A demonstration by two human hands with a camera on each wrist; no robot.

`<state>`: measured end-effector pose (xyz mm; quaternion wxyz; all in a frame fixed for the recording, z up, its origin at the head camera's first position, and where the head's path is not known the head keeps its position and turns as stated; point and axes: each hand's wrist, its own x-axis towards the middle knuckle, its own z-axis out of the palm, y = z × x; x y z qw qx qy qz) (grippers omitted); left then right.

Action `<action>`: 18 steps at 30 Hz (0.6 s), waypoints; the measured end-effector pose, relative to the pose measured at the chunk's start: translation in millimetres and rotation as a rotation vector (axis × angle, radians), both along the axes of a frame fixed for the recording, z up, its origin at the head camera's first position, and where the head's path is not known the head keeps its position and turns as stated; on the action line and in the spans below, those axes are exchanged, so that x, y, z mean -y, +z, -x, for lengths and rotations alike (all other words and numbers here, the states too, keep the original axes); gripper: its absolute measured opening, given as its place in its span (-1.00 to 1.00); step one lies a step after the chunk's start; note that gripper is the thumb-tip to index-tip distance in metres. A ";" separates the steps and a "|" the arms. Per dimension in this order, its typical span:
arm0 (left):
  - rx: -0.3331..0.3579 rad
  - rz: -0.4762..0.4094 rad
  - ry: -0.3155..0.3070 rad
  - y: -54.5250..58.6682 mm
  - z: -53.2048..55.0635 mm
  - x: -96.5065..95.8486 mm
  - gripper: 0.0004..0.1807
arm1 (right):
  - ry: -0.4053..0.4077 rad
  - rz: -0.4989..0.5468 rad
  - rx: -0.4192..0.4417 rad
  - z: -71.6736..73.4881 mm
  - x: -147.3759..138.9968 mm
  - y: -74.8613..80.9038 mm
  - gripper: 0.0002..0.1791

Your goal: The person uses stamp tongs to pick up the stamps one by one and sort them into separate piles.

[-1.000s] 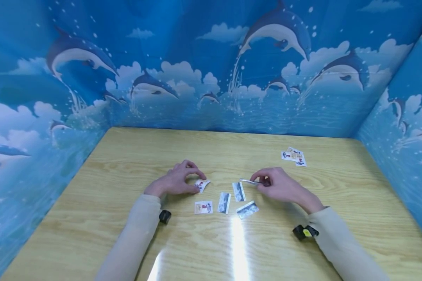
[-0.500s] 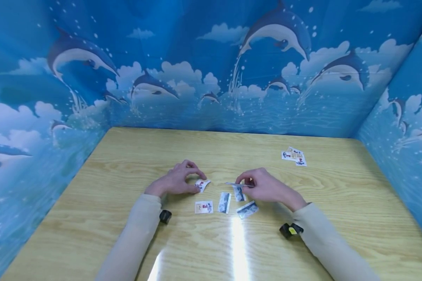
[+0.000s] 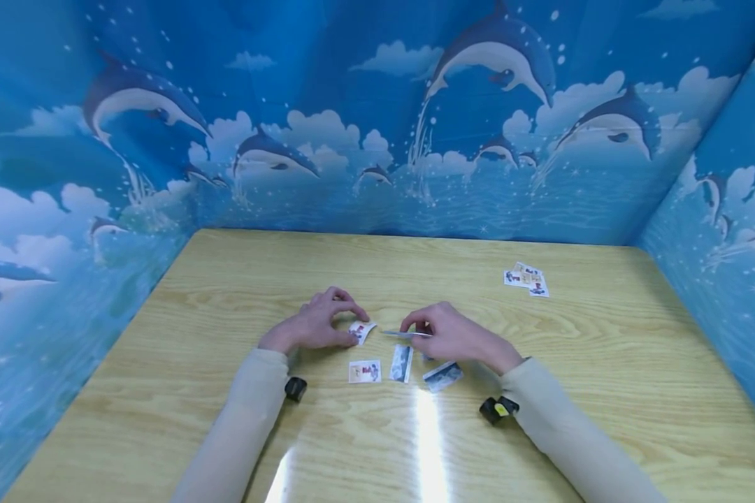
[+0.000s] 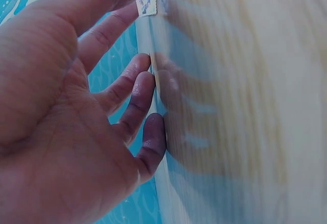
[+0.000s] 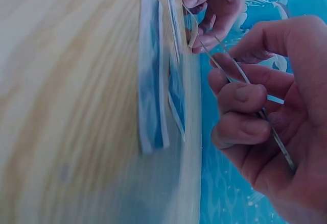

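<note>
Nearest you, your pale sleeves (image 3: 242, 426) reach over the wood-grain table (image 3: 352, 447), a small black camera (image 3: 296, 388) at each wrist. Past them, a flat picture card (image 3: 365, 371) lies just beside a blue-grey printed card (image 3: 400, 362); a slanted blue-grey card (image 3: 443, 376) lies to its right, and a third blue-grey card (image 3: 426, 357) is mostly hidden under your right hand (image 3: 456, 333). That hand grips tweezers (image 5: 241, 72). From the head they are only a thin sliver pointing left; the right wrist view shows two prongs, tips apart. Whether the tips touch anything, you cannot tell.

Your left hand (image 3: 317, 323) pinches a bent picture card (image 3: 361, 331) between thumb and finger, beyond the flat one. The right wrist view shows its curve edge-on; the left wrist view cuts off your fingertips, leaving one card corner, but shows your other fingers against the tabletop.

Farther right lies an overlapping card pile (image 3: 526, 279), its count hard to make out. Behind hangs a dolphin-print backdrop (image 3: 352, 140).
</note>
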<state>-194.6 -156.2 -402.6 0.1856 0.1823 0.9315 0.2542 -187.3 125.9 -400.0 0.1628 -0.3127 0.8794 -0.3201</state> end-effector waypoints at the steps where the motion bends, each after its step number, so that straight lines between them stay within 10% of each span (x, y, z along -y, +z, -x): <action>1: 0.002 -0.002 0.001 0.2 -0.4 0.0 -0.61 | 0.004 -0.002 0.000 0.3 1.8 0.0 -0.72; 18: 0.006 -0.010 0.003 0.4 0.4 1.1 -0.61 | 0.054 -0.021 0.001 5.9 21.2 -1.1 -0.67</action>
